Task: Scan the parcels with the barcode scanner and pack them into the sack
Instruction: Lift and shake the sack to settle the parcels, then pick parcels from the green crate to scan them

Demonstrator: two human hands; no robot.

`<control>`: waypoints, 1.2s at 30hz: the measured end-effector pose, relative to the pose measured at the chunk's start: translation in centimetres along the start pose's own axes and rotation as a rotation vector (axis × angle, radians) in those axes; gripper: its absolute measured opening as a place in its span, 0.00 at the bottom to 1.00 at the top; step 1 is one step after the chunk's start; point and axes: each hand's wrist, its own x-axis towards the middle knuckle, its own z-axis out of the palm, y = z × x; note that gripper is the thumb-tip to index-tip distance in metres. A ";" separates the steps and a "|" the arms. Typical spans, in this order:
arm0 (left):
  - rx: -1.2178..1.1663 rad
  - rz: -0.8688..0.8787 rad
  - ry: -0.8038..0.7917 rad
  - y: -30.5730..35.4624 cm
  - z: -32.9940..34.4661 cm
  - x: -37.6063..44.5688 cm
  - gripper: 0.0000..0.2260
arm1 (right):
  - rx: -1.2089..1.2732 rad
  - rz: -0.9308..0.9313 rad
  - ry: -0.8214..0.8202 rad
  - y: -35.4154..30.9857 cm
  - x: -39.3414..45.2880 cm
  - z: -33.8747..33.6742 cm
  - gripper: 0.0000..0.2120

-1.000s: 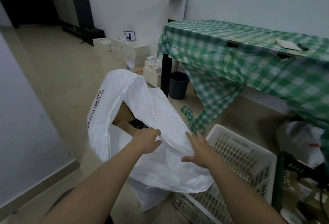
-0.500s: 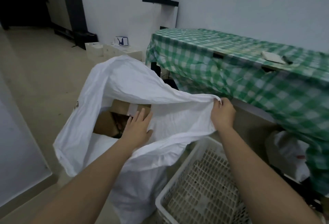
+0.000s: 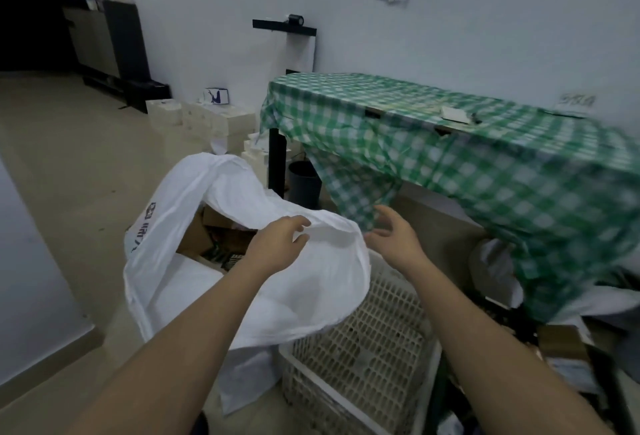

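the left hand (image 3: 280, 244) is pinching the near rim of the white sack (image 3: 311, 282), which is standing on the floor beside the plastic crate (image 3: 367, 358), brown parcels (image 3: 221, 223) showing in its mouth. the right hand (image 3: 394, 237), which half a second ago was gripping the rim's far corner and pulling it wide, is now hanging spread and empty just beside it, so the mouth is sagging over the crate. that suggests the sack is being readied for the next parcel. no scanner is showing.
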 end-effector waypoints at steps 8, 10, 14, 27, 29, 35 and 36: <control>-0.190 0.226 -0.158 14.0 6.7 -2.7 0.19 | -0.212 0.039 0.027 5.4 -11.8 -13.9 0.19; -0.207 0.281 -0.246 17.4 9.0 -2.9 0.19 | -0.226 0.096 0.069 8.0 -14.3 -17.3 0.14; -0.244 0.320 -0.416 22.1 14.3 -3.0 0.17 | -0.264 0.237 0.151 14.8 -18.1 -21.2 0.09; -0.200 0.261 -0.772 21.5 35.8 3.6 0.14 | -0.430 0.526 0.271 36.2 -13.4 -20.2 0.15; -0.177 0.278 -0.764 21.1 38.4 5.7 0.13 | -0.501 0.485 0.295 37.8 -9.6 -20.1 0.15; -0.194 0.273 -0.620 20.1 43.8 11.0 0.11 | -0.730 0.357 0.363 41.9 2.3 -20.4 0.18; -0.202 0.272 -0.604 19.8 44.5 11.6 0.11 | -0.761 0.378 0.371 42.5 3.7 -20.4 0.19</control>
